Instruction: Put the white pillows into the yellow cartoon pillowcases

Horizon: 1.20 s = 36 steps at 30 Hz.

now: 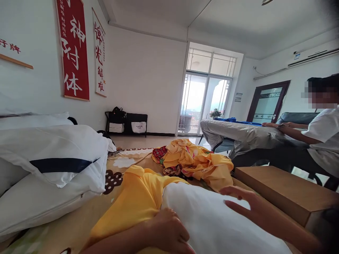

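Leftmost, stacked white pillows [53, 165] lie on the bed [79, 222]. Beside them, the left hand [169, 231] grips the yellow pillowcase [135, 201] edge, fingers clenched over the white pillow [212, 222]. Rightward, the right hand [246, 204] rests flat on it, fingers released, near a cardboard box [286, 190].

White pillow [212, 222] lying flat on bed, far end partly inside yellow pillowcase [135, 201].

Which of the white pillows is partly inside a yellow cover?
The pillow under both hands, left hand and right hand. Its far end sits in the yellow cover; the stacked pillows at left have none.
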### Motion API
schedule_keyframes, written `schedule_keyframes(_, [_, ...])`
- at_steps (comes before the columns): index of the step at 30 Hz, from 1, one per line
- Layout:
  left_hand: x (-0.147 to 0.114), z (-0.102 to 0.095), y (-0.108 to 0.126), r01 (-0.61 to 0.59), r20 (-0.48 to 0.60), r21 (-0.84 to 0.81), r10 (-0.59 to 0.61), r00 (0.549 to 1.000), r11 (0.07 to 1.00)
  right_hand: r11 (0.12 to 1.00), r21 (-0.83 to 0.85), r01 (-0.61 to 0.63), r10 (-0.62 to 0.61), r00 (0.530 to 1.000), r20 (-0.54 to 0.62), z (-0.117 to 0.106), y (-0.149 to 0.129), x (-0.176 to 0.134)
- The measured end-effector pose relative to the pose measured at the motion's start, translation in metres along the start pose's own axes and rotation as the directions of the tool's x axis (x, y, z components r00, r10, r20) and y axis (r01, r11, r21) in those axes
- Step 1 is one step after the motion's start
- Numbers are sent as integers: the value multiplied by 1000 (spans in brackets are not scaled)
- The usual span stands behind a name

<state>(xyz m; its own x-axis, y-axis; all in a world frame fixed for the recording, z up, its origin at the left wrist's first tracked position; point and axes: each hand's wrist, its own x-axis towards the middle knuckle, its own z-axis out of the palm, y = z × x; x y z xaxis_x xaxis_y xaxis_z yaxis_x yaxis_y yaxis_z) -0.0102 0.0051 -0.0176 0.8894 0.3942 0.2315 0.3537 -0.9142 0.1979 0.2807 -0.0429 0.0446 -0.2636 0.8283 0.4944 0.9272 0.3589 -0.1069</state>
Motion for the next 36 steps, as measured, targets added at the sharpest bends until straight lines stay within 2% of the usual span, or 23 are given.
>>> schedule_keyframes(1, [-3, 8, 1, -64, 24, 54, 63, 998, 996, 997, 63, -40, 36, 997, 61, 2, 1, 23])
schedule_keyframes(3, [-12, 20, 0, -184, 109, 161, 168, 980, 970, 993, 102, -66, 48, 984, 172, 22, -3, 54])
schedule_keyframes(5, [-22, 18, -2, -271, 185, 204, 235, 954, 941, 989, 114, -98, 65, 962, 264, 55, -14, 64])
schedule_keyframes(6, [-26, 11, -2, -288, 185, 216, 250, 950, 933, 985, 114, -128, 91, 955, 283, 71, -19, 63])
schedule_keyframes(7, [-30, 1, -1, -267, 147, 238, 237, 960, 934, 981, 117, -154, 114, 950, 290, 84, -24, 59])
schedule_keyframes(9, [-34, -28, 3, -89, -12, 319, 98, 995, 943, 981, 113, -160, 123, 951, 285, 96, -30, 49])
schedule_keyframes(10, [-33, -43, 4, 68, -109, 356, -31, 994, 932, 985, 104, -139, 105, 954, 279, 96, -32, 43])
schedule_keyframes(11, [-29, -56, 4, 216, -178, 377, -159, 971, 901, 990, 89, -107, 79, 959, 274, 93, -34, 38])
schedule_keyframes(12, [-23, -67, 2, 325, -203, 380, -265, 943, 866, 995, 61, -76, 58, 963, 263, 88, -35, 35])
schedule_keyframes(13, [-15, -75, 0, 389, -180, 381, -346, 921, 839, 998, 22, -58, 51, 968, 247, 83, -38, 31])
schedule_keyframes(15, [4, -80, -8, 433, -68, 391, -444, 894, 812, 996, -75, -55, 70, 975, 211, 74, -43, 26])
schedule_keyframes(18, [29, -77, -18, 457, 53, 407, -521, 852, 791, 979, -200, -26, 62, 983, 176, 70, -53, 20])
schedule_keyframes(21, [39, -73, -23, 474, 69, 407, -543, 837, 781, 953, -296, 62, -17, 988, 152, 72, -61, 15])
schedule_keyframes(24, [38, -74, -27, 505, -4, 407, -552, 834, 761, 922, -362, 136, -99, 988, 119, 72, -68, 12])
schedule_keyframes(28, [31, -79, -27, 442, -63, 381, -454, 889, 812, 908, -375, 188, -170, 982, 82, 68, -75, 8])
schedule_keyframes(32, [28, -89, -15, 348, -154, 341, -313, 937, 873, 898, -371, 237, -255, 967, 0, 63, -82, 5])
schedule_keyframes(34, [28, -93, -12, 294, -142, 326, -261, 955, 898, 898, -356, 258, -295, 954, -54, 59, -86, 4])
schedule_keyframes(36, [30, -96, -12, 281, -107, 311, -260, 960, 908, 903, -338, 263, -311, 946, -94, 56, -90, 4])
